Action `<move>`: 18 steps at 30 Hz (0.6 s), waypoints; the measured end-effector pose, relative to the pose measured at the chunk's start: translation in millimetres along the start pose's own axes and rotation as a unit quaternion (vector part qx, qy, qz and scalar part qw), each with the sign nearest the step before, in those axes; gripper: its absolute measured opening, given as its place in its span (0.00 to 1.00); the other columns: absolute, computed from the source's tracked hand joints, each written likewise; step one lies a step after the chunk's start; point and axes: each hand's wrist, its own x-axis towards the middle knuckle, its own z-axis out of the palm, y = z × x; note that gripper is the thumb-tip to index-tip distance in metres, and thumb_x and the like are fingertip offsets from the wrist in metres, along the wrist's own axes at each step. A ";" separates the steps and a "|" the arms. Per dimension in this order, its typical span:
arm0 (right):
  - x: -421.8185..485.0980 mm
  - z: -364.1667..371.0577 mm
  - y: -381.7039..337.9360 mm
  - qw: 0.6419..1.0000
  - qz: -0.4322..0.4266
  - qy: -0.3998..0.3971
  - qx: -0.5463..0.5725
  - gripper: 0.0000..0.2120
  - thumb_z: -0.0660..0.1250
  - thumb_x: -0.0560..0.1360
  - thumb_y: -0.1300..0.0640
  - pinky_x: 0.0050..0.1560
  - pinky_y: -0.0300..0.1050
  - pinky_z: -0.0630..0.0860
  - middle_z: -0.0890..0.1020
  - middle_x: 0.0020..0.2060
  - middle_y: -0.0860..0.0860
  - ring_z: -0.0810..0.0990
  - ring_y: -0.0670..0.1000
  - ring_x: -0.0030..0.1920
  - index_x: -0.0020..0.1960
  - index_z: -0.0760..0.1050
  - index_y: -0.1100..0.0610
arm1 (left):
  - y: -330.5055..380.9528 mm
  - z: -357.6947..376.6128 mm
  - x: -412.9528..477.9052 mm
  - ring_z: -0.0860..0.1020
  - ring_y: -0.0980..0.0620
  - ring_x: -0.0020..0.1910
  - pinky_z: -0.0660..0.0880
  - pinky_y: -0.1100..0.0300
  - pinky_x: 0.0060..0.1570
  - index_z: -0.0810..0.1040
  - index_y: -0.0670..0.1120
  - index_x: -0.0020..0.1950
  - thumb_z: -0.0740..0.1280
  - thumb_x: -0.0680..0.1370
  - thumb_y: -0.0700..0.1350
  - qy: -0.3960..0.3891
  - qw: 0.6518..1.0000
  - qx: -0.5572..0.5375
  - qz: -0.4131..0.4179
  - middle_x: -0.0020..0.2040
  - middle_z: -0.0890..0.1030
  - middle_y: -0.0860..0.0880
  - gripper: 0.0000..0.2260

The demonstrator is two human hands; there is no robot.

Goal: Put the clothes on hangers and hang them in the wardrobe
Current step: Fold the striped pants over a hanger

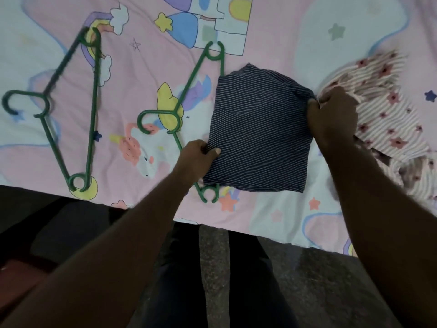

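Only one view is given here, a wide-angle camera worn on the head, so nothing is shared with a second view. The scene is looked down on steeply, almost straight down, from above the bed edge. The patterned bedsheet (279,216) is spread across the upper two thirds of the frame, with the bed's near edge cut diagonally across it and the floor and the person's own legs seen below. Both forearms are seen coming in from the bottom corners. It's shot from close up, at arm's reach, and straight lines get bent a bit toward the edges.
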 end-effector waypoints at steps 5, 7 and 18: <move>1.4 11.6 -85.2 0.969 -0.222 -0.097 0.036 0.13 0.63 0.78 0.47 0.54 0.48 0.71 0.78 0.53 0.58 0.78 0.57 0.53 0.55 0.78 0.55 | -6.6 0.1 -3.7 0.79 0.47 0.44 0.72 0.59 0.42 0.79 0.41 0.47 0.70 0.77 0.50 -0.011 1.000 0.019 0.007 0.42 0.82 0.46 0.11; 7.4 27.2 -121.7 0.942 -0.288 -0.171 0.026 0.14 0.66 0.78 0.47 0.54 0.48 0.71 0.75 0.55 0.57 0.77 0.57 0.53 0.57 0.79 0.55 | -8.6 -1.8 -4.6 0.79 0.47 0.42 0.74 0.58 0.41 0.80 0.38 0.46 0.72 0.75 0.50 -0.011 0.999 0.037 0.004 0.41 0.82 0.44 0.13; 23.2 52.3 -165.8 0.842 -0.463 -0.228 -0.159 0.08 0.69 0.75 0.53 0.45 0.52 0.72 0.73 0.55 0.58 0.76 0.64 0.48 0.50 0.83 0.56 | -19.0 -3.8 -13.0 0.71 0.47 0.33 0.62 0.58 0.32 0.64 0.46 0.29 0.71 0.74 0.54 0.002 0.994 0.112 -0.009 0.27 0.69 0.50 0.22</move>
